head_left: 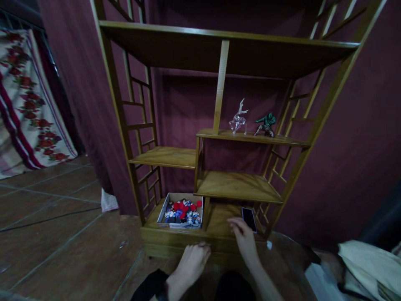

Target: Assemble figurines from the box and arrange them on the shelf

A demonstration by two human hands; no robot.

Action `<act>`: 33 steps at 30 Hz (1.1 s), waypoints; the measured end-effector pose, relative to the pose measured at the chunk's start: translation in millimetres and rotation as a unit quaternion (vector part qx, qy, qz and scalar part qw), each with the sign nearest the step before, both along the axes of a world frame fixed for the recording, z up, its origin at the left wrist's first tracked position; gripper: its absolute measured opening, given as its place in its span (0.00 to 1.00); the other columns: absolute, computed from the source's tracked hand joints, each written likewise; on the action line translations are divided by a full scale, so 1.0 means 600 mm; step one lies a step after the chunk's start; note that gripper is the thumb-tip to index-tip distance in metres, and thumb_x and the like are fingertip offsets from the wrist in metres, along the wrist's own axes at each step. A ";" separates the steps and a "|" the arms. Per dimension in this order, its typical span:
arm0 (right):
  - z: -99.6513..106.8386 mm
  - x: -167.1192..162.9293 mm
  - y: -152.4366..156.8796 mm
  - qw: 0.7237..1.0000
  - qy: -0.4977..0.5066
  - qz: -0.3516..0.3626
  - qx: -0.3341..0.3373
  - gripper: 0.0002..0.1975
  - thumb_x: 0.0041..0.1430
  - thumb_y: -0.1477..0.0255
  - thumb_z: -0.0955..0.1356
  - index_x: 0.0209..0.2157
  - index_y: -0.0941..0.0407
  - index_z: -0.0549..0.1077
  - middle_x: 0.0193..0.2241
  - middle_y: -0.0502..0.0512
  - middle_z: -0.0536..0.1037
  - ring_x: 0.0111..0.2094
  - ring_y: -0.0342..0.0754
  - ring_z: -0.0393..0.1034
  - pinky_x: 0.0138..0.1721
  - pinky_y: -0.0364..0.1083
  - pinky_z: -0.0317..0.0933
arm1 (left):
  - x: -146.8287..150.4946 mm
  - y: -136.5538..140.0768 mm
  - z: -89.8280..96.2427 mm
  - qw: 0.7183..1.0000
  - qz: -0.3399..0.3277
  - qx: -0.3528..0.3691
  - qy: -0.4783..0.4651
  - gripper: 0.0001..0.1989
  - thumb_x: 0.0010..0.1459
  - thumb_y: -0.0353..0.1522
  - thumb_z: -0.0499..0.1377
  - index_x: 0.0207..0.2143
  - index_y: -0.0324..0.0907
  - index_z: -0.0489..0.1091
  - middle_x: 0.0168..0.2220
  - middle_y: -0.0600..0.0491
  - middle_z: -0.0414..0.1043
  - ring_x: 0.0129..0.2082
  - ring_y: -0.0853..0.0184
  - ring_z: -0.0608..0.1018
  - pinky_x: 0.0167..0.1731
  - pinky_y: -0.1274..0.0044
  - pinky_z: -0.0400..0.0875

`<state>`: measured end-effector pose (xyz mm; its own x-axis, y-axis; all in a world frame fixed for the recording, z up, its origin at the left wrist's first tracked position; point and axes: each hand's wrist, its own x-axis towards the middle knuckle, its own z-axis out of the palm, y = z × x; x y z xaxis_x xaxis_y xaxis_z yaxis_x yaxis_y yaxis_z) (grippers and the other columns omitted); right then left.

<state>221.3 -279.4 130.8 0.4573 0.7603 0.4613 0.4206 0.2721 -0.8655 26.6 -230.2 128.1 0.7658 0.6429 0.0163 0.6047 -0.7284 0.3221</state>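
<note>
Curls left hand, cannot tell if gripping; half-spreads right hand near phone at bottom shelf's right edge.

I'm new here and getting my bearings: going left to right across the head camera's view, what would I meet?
Floral cloth, shallow box, clear figurine, green figurine, cream cloth.

The room is dim. Deep shadow fills the underside of the top shelf, while its front edge catches a pale glare. The right hand looks slightly blurred; wide-angle distortion splays the posts outward.
</note>
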 end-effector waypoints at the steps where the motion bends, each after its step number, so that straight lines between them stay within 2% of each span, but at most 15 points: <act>1: -0.054 -0.017 -0.007 0.998 0.042 0.002 -0.045 0.13 0.53 0.67 0.62 0.32 0.56 0.76 0.32 0.57 0.77 0.31 0.49 0.70 0.29 0.45 0.65 | -0.015 0.008 -0.020 1.000 0.019 -0.008 -0.001 0.14 0.60 0.32 0.44 0.33 0.43 0.69 0.37 0.51 0.72 0.36 0.67 0.75 0.34 0.78 0.64; 3: -0.139 -0.051 -0.016 0.990 0.091 0.026 -0.107 0.12 0.50 0.66 0.64 0.29 0.56 0.77 0.29 0.56 0.78 0.30 0.50 0.71 0.28 0.45 0.65 | -0.041 0.025 -0.048 0.997 0.067 -0.028 0.008 0.13 0.59 0.32 0.46 0.35 0.45 0.70 0.38 0.51 0.73 0.38 0.67 0.75 0.35 0.78 0.64; 4: -0.167 -0.067 -0.019 0.986 0.104 0.040 -0.126 0.12 0.50 0.66 0.64 0.29 0.56 0.77 0.29 0.56 0.78 0.29 0.50 0.71 0.28 0.45 0.64 | -0.052 0.034 -0.056 0.995 0.096 -0.036 0.014 0.12 0.59 0.32 0.46 0.36 0.46 0.70 0.38 0.52 0.73 0.39 0.67 0.74 0.36 0.79 0.64; 7: -0.205 -0.103 -0.012 0.976 0.116 0.073 -0.171 0.11 0.49 0.66 0.64 0.27 0.56 0.77 0.26 0.55 0.78 0.27 0.49 0.70 0.28 0.45 0.64 | -0.078 0.064 -0.071 0.983 0.174 -0.059 0.022 0.13 0.58 0.33 0.48 0.38 0.47 0.71 0.40 0.52 0.74 0.41 0.67 0.74 0.38 0.79 0.64; 11: -0.212 -0.125 0.027 0.967 0.114 0.118 -0.194 0.12 0.49 0.66 0.64 0.28 0.56 0.77 0.27 0.56 0.77 0.29 0.50 0.70 0.29 0.46 0.64 | -0.112 0.119 -0.087 0.958 0.272 -0.086 0.009 0.13 0.58 0.33 0.49 0.40 0.46 0.71 0.41 0.50 0.74 0.43 0.66 0.73 0.38 0.79 0.63; 16: -0.234 -0.132 0.098 0.966 0.110 0.142 -0.188 0.13 0.50 0.67 0.63 0.29 0.56 0.77 0.26 0.55 0.77 0.27 0.47 0.69 0.29 0.45 0.63 | -0.139 0.215 -0.112 0.928 0.351 -0.097 -0.077 0.12 0.56 0.32 0.50 0.39 0.41 0.72 0.37 0.49 0.74 0.39 0.66 0.74 0.35 0.80 0.63; 22: -0.247 -0.123 0.216 0.968 0.096 0.131 -0.191 0.12 0.48 0.70 0.62 0.29 0.57 0.76 0.24 0.53 0.76 0.27 0.46 0.68 0.29 0.43 0.63 | -0.119 0.329 -0.125 0.901 0.390 -0.104 -0.160 0.11 0.55 0.31 0.52 0.36 0.38 0.72 0.31 0.49 0.75 0.34 0.67 0.75 0.30 0.81 0.63; 27: -0.254 -0.118 0.310 0.970 0.046 0.118 -0.208 0.13 0.51 0.71 0.60 0.31 0.57 0.76 0.26 0.53 0.77 0.27 0.46 0.69 0.30 0.44 0.63 | -0.115 0.395 -0.158 0.877 0.447 -0.089 -0.149 0.13 0.55 0.33 0.51 0.40 0.42 0.72 0.36 0.46 0.75 0.37 0.63 0.75 0.30 0.79 0.64; 30: -0.258 -0.119 0.341 0.972 -0.019 0.094 -0.214 0.13 0.53 0.73 0.59 0.33 0.55 0.75 0.30 0.53 0.78 0.32 0.48 0.71 0.36 0.45 0.63 | -0.120 0.419 -0.179 0.877 0.457 -0.077 -0.124 0.14 0.55 0.33 0.51 0.42 0.44 0.71 0.38 0.46 0.74 0.39 0.62 0.75 0.32 0.78 0.64; 33: -0.257 -0.128 0.350 0.966 -0.125 0.079 -0.213 0.15 0.54 0.76 0.58 0.37 0.54 0.74 0.38 0.53 0.76 0.39 0.47 0.71 0.44 0.45 0.61 | -0.115 0.433 -0.191 0.905 0.406 -0.074 -0.098 0.13 0.56 0.33 0.50 0.42 0.46 0.70 0.38 0.48 0.74 0.40 0.63 0.74 0.34 0.78 0.64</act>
